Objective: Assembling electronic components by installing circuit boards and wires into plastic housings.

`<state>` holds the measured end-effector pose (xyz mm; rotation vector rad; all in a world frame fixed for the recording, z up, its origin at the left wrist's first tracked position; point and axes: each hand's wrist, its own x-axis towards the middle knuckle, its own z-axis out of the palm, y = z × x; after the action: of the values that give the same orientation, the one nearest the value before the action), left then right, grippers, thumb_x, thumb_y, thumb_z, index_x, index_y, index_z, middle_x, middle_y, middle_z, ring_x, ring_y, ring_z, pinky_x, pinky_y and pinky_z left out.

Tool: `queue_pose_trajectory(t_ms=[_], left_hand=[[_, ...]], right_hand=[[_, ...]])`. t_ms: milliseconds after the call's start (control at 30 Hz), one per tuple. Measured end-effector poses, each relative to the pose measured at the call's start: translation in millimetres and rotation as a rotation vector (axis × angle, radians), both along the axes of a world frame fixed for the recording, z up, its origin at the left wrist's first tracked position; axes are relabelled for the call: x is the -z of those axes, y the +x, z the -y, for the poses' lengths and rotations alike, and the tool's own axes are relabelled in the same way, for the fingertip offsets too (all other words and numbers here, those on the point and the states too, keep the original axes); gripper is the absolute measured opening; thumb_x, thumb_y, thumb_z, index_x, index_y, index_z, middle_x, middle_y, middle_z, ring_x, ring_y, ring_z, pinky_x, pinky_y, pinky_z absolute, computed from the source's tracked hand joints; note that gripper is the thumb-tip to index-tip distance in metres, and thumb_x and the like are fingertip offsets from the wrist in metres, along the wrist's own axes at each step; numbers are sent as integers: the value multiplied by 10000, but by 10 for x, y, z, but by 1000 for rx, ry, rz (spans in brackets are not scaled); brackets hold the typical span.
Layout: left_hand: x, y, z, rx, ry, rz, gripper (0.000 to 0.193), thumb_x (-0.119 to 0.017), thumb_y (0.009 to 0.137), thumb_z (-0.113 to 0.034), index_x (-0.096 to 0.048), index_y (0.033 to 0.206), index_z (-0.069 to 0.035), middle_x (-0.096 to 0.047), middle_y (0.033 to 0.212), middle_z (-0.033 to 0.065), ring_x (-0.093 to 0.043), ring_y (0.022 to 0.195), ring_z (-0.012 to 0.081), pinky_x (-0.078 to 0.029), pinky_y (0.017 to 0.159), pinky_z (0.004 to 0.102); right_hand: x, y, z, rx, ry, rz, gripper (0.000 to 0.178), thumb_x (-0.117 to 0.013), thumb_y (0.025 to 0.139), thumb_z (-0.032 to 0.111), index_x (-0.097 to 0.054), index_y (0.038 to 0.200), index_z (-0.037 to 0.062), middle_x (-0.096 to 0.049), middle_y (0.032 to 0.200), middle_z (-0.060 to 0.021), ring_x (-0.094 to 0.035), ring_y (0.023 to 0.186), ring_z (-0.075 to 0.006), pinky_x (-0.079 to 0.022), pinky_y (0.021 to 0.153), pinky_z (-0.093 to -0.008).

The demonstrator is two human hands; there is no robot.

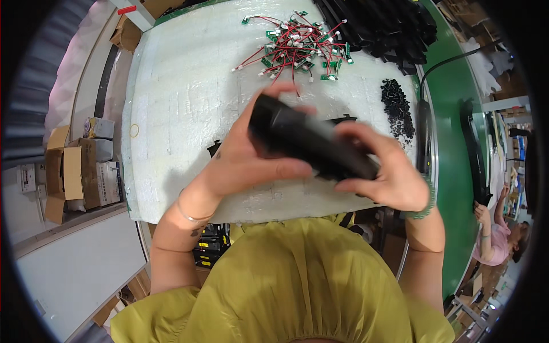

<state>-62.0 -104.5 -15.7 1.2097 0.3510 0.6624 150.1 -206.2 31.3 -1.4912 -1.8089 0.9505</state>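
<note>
Holding a long black casing [294, 134] in both hands, raised just above the near half of the padded white tabletop [177, 103]; slanted from upper left down to lower right, and blurred too much to tell its finer details; gripped at its upper-left end by the left hand [234, 154], with fingers behind and around the far side and with the thumb along the near side; gripped at its lower-right end by the right hand [397, 174], closed over it with fingers above and thumb below.

Lying partly hidden beyond and behind, on the tabletop: a dark part [345, 119] near the right fingers, and another dark piece [214, 148] beside the left wrist; heaped farther off, a tangle of circuit boards [297, 46], green, with red wires and white connectors; stacked at the far right corner, long black strips [377, 26]; scattered below those, small black pieces [397, 108]; set at the far left, a thin yellow ring [134, 130].

Past the right edge, on a green surface [452, 68], a long curved black part [474, 151], touched at its near end by a co-worker in pink [494, 243]; off to the left, an open cardboard box [80, 174].
</note>
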Motion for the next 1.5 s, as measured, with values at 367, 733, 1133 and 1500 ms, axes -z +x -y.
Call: queue_pose_trajectory(t_ms=[367, 733, 1133, 1500], left_hand=[[389, -706, 555, -475, 158, -256, 918, -779, 605, 4, -262, 1361, -66, -455, 1287, 147, -471, 1151, 255, -405, 943, 385], [194, -265, 657, -71, 1145, -741, 313, -730, 641, -143, -636, 922, -42, -544, 728, 45, -522, 698, 202, -462, 585, 321], [-808, -673, -63, -371, 1724, -781, 312, -566, 587, 90, -621, 891, 47, -586, 742, 158, -611, 702, 299, -511, 660, 352], [331, 182, 45, 350, 1409, -569, 99, -572, 731, -91, -483, 728, -49, -468, 708, 97, -533, 684, 261, -450, 571, 370]], right_hand=[[-36, 482, 45, 612, 27, -655, 382, -434, 934, 271, -512, 1144, -37, -597, 1030, -133, -585, 906, -171, -482, 776, -280], [263, 710, 54, 415, -141, -1309, 368, -385, 961, 277, -478, 1144, -30, -525, 1052, -105, -519, 975, -184, -477, 818, -328], [264, 962, 208, 382, 54, -1656, 278, -508, 896, 182, -459, 1090, -11, -504, 982, -99, -498, 925, -195, -429, 855, -319], [392, 585, 431, 683, 117, -1623, 295, -448, 920, 206, -477, 1111, -16, -512, 1021, -118, -502, 941, -222, -444, 884, -344]])
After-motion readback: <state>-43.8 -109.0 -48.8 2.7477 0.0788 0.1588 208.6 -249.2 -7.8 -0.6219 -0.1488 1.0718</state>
